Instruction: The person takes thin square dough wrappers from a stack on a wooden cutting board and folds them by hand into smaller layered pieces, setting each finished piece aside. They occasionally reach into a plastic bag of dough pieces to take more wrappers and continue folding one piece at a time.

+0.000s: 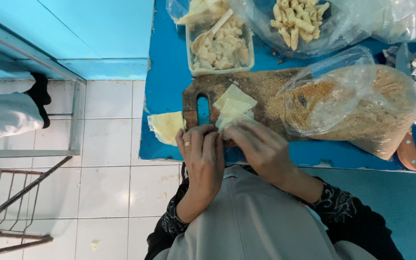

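hands [232, 151]: 2 | cutting board [261, 86]: 1 | tub [220, 45]: 1 | plastic bags [352, 103]: 3

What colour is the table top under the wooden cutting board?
Bright blue: the table top shows best in the head view, beside the wooden cutting board.

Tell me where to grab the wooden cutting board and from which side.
Grip the wooden cutting board by its slotted handle end, coming from the table's edge by the tiled floor: the slot there is open, while the crumb bag weighs down the other end.
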A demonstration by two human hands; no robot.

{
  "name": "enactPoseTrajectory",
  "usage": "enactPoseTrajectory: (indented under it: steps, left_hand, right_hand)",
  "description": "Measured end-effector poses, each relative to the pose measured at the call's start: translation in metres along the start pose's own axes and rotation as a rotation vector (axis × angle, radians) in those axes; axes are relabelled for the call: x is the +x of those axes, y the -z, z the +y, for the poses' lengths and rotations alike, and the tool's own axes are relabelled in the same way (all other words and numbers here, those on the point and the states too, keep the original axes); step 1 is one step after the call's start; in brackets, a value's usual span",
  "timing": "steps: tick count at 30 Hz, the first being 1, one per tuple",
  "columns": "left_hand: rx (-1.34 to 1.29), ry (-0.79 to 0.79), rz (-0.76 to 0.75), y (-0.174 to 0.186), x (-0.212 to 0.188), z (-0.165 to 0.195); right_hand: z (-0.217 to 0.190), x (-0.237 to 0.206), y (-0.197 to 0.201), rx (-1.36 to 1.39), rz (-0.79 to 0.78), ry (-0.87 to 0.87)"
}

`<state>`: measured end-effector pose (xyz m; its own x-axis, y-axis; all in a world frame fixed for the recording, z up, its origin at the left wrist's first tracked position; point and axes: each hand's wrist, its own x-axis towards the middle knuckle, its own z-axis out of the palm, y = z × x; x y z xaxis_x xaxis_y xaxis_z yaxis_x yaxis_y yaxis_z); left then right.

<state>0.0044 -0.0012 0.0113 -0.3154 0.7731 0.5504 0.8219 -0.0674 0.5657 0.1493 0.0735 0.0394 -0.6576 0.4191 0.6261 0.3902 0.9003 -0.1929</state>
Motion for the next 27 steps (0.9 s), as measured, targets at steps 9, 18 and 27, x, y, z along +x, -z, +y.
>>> enactPoseTrajectory:
  steps: [9,18,27]
  left_hand:
    - [-0.124,-0.046,0.009,0.005,0.005,0.007]
    - [-0.254,-0.066,-0.058,-0.006,0.004,0.005]
    - [-0.326,-0.066,0.012,-0.022,0.002,-0.001]
  right_hand:
    - [0.005,-0.020,0.031,-0.281,-0.173,-0.211]
    - [0.006,-0.024,0.019,0.053,-0.049,-0.318]
    - [0.004,-0.019,0.007,0.251,0.047,-0.456]
